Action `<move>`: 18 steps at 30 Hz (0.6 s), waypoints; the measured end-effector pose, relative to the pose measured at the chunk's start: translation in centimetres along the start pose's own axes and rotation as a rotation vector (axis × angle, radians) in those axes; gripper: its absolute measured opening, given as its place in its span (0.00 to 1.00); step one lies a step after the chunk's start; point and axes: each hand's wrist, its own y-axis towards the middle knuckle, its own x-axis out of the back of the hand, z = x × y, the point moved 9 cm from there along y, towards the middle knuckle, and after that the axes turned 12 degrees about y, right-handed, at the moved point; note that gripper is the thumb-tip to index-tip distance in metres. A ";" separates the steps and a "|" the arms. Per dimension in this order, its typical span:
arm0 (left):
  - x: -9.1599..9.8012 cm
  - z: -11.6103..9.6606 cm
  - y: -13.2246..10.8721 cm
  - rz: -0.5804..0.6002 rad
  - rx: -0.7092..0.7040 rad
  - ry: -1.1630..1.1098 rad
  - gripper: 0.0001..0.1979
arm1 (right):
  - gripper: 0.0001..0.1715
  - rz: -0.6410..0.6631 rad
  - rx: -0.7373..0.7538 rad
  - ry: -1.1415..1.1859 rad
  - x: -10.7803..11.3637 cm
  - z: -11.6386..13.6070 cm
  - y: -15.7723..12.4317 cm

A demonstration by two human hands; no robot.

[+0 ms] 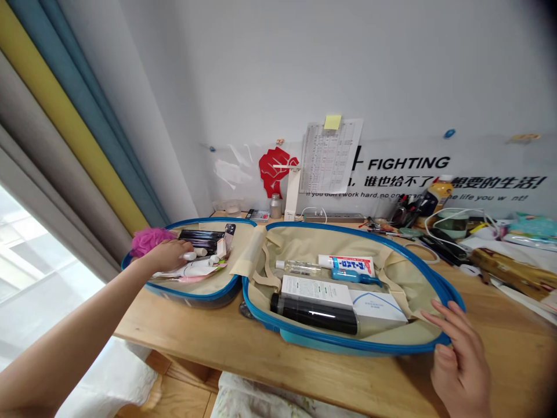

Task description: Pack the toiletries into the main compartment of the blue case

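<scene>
Head view: open suitcase (374,348) on a wooden surface (195,331), curtains (72,128) to the left, lettered poster (409,163) behind.
Left hand (167,255) is inside beside a pink puff (150,239), its grip impossible to tell; right hand (461,348), empty, fingers loosely spread, is at the suitcase's right end.

Head-worn view, forward-down over suitcase (300,241)

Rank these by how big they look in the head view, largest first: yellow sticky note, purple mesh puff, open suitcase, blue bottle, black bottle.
1. Open suitcase
2. Black bottle
3. Purple mesh puff
4. Blue bottle
5. Yellow sticky note
</scene>
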 end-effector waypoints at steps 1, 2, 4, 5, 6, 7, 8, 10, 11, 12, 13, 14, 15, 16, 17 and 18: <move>0.4 0.2 -0.1 -0.020 0.010 -0.018 0.17 | 0.18 0.000 -0.002 0.002 0.0 0.0 0.0; 0.8 0.4 -0.1 -0.044 0.023 -0.040 0.18 | 0.18 -0.002 -0.006 0.006 0.0 -0.1 0.0; 1.9 1.0 -0.2 -0.107 0.060 -0.089 0.20 | 0.18 -0.013 -0.014 0.015 0.1 -0.2 -0.1; 2.6 1.3 -0.2 -0.144 0.084 -0.117 0.21 | 0.18 -0.018 -0.018 0.017 0.1 -0.3 -0.1; 3.3 1.5 -0.3 -0.183 0.109 -0.148 0.22 | 0.18 -0.021 -0.023 0.016 0.1 -0.4 -0.2; 4.1 1.8 -0.4 -0.224 0.134 -0.182 0.23 | 0.18 -0.020 -0.028 0.014 0.1 -0.5 -0.2; 4.9 1.9 -0.5 -0.266 0.157 -0.221 0.23 | 0.18 -0.016 -0.034 0.011 0.1 -0.6 -0.3; 6.8 1.7 -0.6 -0.363 0.185 -0.317 0.25 | 0.19 -0.007 -0.043 0.010 0.1 -0.7 -0.3; 7.8 1.5 -0.7 -0.417 0.188 -0.374 0.26 | 0.20 -0.004 -0.043 0.012 0.1 -0.7 -0.3; 8.9 1.0 -0.7 -0.474 0.184 -0.436 0.26 | 0.20 -0.004 -0.039 0.016 0.1 -0.6 -0.2; 10.0 0.4 -0.6 -0.529 0.173 -0.502 0.27 | 0.20 -0.003 -0.034 0.019 0.1 -0.5 -0.2; 11.1 -0.3 -0.5 -0.578 0.156 -0.571 0.28 | 0.20 -0.004 -0.026 0.018 0.1 -0.4 -0.1; 12.2 -1.3 -0.3 -0.619 0.132 -0.642 0.28 | 0.19 -0.004 -0.021 0.016 0.2 -0.4 -0.1; 13.1 -2.4 0.1 -0.648 0.102 -0.713 0.27 | 0.19 -0.004 -0.017 0.012 0.2 -0.3 -0.1; 14.0 -3.7 0.5 -0.663 0.067 -0.783 0.26 | 0.19 -0.002 -0.017 0.006 0.2 -0.3 -0.1; 14.7 -5.3 1.1 -0.665 0.027 -0.852 0.24 | 0.19 0.000 -0.019 0.001 0.2 -0.3 -0.2</move>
